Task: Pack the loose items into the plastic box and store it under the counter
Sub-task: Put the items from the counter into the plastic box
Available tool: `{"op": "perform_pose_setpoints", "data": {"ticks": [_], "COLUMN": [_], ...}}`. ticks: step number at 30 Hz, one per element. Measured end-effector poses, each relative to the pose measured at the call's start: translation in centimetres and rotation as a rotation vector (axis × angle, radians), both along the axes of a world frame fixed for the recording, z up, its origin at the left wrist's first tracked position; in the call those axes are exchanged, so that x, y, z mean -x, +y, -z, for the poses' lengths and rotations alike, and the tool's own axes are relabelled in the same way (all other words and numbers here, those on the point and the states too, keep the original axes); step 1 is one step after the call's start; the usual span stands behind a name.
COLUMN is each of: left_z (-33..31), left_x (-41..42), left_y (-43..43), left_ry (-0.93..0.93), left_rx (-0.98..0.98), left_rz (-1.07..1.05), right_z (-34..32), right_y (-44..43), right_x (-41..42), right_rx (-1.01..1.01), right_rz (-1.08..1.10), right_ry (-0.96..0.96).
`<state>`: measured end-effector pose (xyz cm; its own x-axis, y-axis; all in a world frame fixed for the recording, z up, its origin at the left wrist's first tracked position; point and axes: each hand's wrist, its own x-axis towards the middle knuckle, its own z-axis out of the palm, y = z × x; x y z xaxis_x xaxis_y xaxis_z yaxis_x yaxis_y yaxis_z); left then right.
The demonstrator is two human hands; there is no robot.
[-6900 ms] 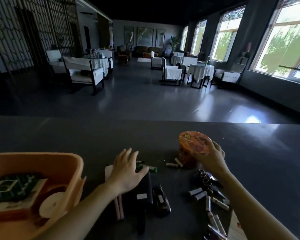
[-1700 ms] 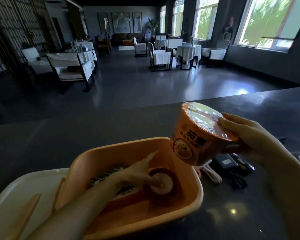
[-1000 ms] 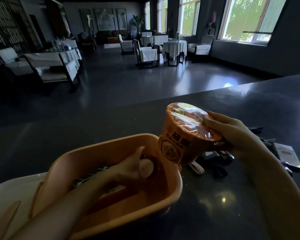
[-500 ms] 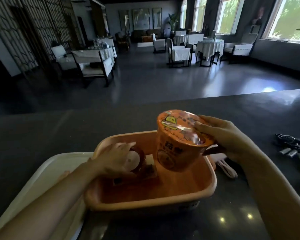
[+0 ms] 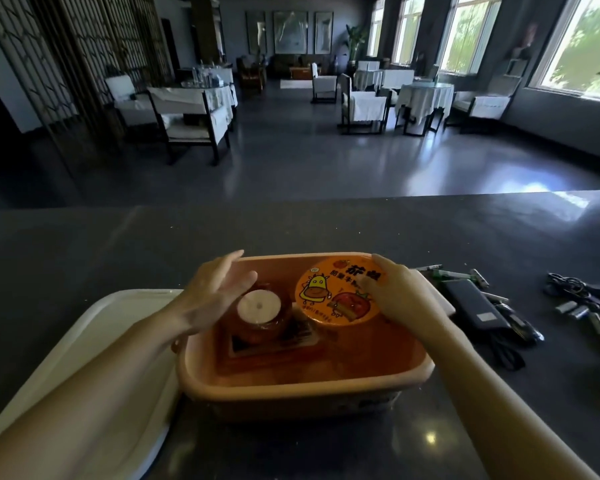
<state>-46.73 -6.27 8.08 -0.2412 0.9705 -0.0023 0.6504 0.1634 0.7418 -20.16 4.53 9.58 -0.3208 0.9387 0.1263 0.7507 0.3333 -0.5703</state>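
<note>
Head view, looking down over a dark counter (image 5: 118,244) toward a dim dining room. Both bare forearms enter from the lower edge.

Centre: a peach-coloured plastic box (image 5: 305,386) stands on the counter. Its left side sits against a white tray (image 5: 94,341); whether it overlaps the tray cannot be told.

Inside the box, at right, a noodle cup (image 5: 340,289) stands upright with its orange printed lid facing up. The right hand (image 5: 399,296) grips the cup from the right, thumb on the lid and fingers curled over the far rim.

Inside the box, at left, a dark round jar (image 5: 258,306) with a white top rests on a flat packet (image 5: 274,344) that lies on the box floor. Jar and cup stand just beside each other. The left hand (image 5: 212,292) is held over the left rim of the box, fingers straight and close together, palm turned toward the jar, holding nothing. Whether the palm touches the jar cannot be told.

On the counter to the right of the box, outside it:
- a dark flat case (image 5: 475,306) near the box's right rim
- a black cord (image 5: 506,351) trailing by the case
- several markers (image 5: 444,271) behind the case
- a bunch of keys (image 5: 568,285) farther right
- small pale cylinders (image 5: 575,310) scattered near the keys

Background: cloth-covered dining tables (image 5: 423,95) with chairs, and bright windows (image 5: 575,46) along the right wall.
</note>
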Motion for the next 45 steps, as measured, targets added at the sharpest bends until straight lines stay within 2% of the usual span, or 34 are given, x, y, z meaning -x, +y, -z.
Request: {"op": "perform_pose_setpoints", "data": {"ticks": [4,6,7,10,11,13,16,22,25,30,35,39,45], "left_z": [0.1,0.0,0.0,0.1,0.2,0.4,0.5,0.4,-0.1,-1.7,-2.5,-2.6,-2.8], "left_x": [-0.9,-1.1,-1.2,-1.1,-1.0,-0.9,-0.9,-0.8,-1.7,-5.3,-9.7,-14.0,-20.6], "left_y": [-0.3,-0.3,-0.2,-0.3,-0.3,-0.3,-0.4,0.0,0.6,2.3,4.2,5.8,9.5], "left_ry": [0.084,0.112,0.117,0.138,0.145,0.155,0.204,0.333,0.315,0.388,0.385,0.426,0.473], "left_rx": [-0.054,-0.079,-0.085,-0.074,-0.07,-0.075,-0.081,-0.089,-0.103,-0.145,-0.145,-0.168,-0.117], "left_rz": [-0.017,-0.019,-0.017,-0.009,-0.006,-0.002,0.01,0.021,0.006,0.092,0.206,0.267,0.232], "right_z": [-0.4,-0.9,-0.9,0.0,0.7,2.4,3.7,3.6,1.9,-0.5,0.7,2.4,4.3], "right_y": [0.1,-0.3,-0.6,-1.7,-1.9,-1.8,-1.5,-0.8,-0.7,-0.6,-0.1,1.8,6.8], "right_x": [-0.7,-0.6,-0.4,0.4,0.7,1.0,1.5,1.0,-0.2,-4.4,-11.2,-16.4,-22.1], "right_rx": [-0.284,-0.393,-0.374,0.02,0.061,0.011,-0.094,-0.017,-0.065,-0.143,-0.11,0.014,0.073], "right_rz": [0.015,-0.091,-0.171,-0.311,-0.365,-0.4,-0.331,-0.336,-0.245,-0.098,0.116,0.258,0.282], "right_ry": [-0.077,-0.174,-0.25,-0.283,-0.366,-0.472,-0.375,-0.288,-0.138,0.069,0.205,0.291,0.34]}}
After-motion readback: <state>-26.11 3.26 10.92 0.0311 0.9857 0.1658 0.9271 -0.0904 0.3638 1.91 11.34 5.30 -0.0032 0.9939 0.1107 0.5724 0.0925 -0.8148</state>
